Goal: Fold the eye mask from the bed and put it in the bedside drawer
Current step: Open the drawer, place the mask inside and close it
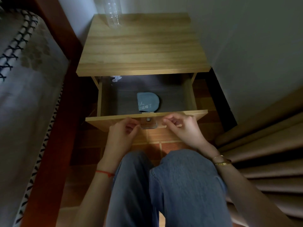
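The folded blue-grey eye mask point(148, 102) with pale lettering lies flat on the dark floor of the open bedside drawer point(188, 97), near its front. My left hand point(123, 133) and my right hand point(182, 126) hover just in front of the wooden drawer front point(105, 122), one on each side of the clear handle point(148, 124). Both hands hold nothing, and their fingers are loosely curled. Neither hand touches the mask.
A clear plastic bottle point(113, 12) stands at the back left of the nightstand top point(142, 46). A crumpled white scrap point(116, 78) lies at the drawer's back. The bed point(24, 89) is on the left, curtains point(265, 153) on the right, my knees point(164, 185) below.
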Demonstrator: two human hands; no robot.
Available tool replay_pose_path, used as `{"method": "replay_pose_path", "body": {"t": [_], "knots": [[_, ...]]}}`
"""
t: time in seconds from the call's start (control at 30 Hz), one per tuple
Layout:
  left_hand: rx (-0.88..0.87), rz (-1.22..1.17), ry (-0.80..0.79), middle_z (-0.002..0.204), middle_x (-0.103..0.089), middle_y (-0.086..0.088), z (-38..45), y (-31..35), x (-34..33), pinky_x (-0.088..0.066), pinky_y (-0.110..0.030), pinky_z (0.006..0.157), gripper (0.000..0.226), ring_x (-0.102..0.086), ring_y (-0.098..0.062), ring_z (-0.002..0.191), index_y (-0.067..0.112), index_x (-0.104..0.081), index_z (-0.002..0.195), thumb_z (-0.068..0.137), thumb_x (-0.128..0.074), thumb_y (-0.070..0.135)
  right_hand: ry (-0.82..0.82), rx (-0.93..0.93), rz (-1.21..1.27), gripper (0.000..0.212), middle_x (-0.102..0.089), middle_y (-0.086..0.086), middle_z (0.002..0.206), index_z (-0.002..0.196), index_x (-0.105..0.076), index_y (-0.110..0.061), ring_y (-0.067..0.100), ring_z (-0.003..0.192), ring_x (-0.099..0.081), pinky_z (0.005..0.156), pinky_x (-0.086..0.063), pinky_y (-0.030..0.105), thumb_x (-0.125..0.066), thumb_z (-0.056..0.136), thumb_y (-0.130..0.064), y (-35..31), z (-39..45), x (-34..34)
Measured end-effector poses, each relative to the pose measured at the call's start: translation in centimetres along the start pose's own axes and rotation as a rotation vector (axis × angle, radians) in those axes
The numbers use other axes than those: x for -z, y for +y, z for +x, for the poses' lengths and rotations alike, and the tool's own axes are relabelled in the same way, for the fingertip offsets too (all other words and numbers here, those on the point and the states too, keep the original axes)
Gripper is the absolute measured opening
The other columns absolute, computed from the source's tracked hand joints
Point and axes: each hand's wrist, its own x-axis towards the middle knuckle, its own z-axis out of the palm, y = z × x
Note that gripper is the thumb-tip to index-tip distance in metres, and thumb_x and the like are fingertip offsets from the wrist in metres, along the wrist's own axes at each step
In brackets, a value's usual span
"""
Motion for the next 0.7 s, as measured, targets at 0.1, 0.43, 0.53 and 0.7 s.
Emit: {"method": "replay_pose_path", "body": {"t": [0.1, 0.43, 0.53, 0.7], "knots": [[0.007, 0.011, -0.01, 0.095, -0.072, 0.007, 0.1, -0.3, -0.5, -0.043, -0.006, 0.068, 0.015, -0.061, 0.004, 0.077, 0.019, -0.072, 0.1, 0.087, -0.066, 0.022, -0.044, -0.031, -0.016, 0.014, -0.073, -0.005, 0.092, 0.099, -0.071, -0.017, 0.005, 0.086, -0.068, 0.079, -0.056, 0.028, -0.062, 0.091, -0.023, 0.5, 0.0, -0.4], [0.023, 0.032, 0.054, 0.104, -0.073, 0.0, 0.2, -0.3, -1.0, -0.037, -0.003, 0.064, 0.016, -0.058, 0.0, 0.084, 0.016, -0.072, 0.102, 0.089, -0.063, 0.017, -0.064, -0.086, -0.081, 0.021, -0.07, -0.014, 0.104, 0.11, -0.068, -0.024, -0.007, 0.093, -0.062, 0.083, -0.05, 0.012, -0.058, 0.092, -0.031, 1.5, 0.1, -0.7], [0.01, 0.071, 0.08, 0.104, -0.073, 0.0, 0.2, -0.2, -0.9, -0.034, -0.006, 0.069, 0.018, -0.055, -0.001, 0.088, 0.016, -0.073, 0.102, 0.09, -0.059, 0.015, -0.068, -0.093, -0.096, 0.021, -0.066, -0.02, 0.102, 0.11, -0.067, -0.028, -0.014, 0.092, -0.059, 0.083, -0.046, 0.008, -0.058, 0.092, -0.032, 1.5, 0.0, -0.8], [-0.023, 0.075, 0.143, 0.106, -0.071, -0.004, -0.2, -0.4, -1.6, -0.042, -0.021, 0.084, 0.018, -0.062, -0.017, 0.102, 0.013, -0.071, 0.101, 0.088, -0.059, 0.008, -0.062, -0.087, -0.11, 0.023, -0.069, -0.013, 0.107, 0.112, -0.066, -0.025, -0.003, 0.101, -0.062, 0.09, -0.049, 0.018, -0.058, 0.092, -0.032, 1.3, 0.1, -0.8]]}}
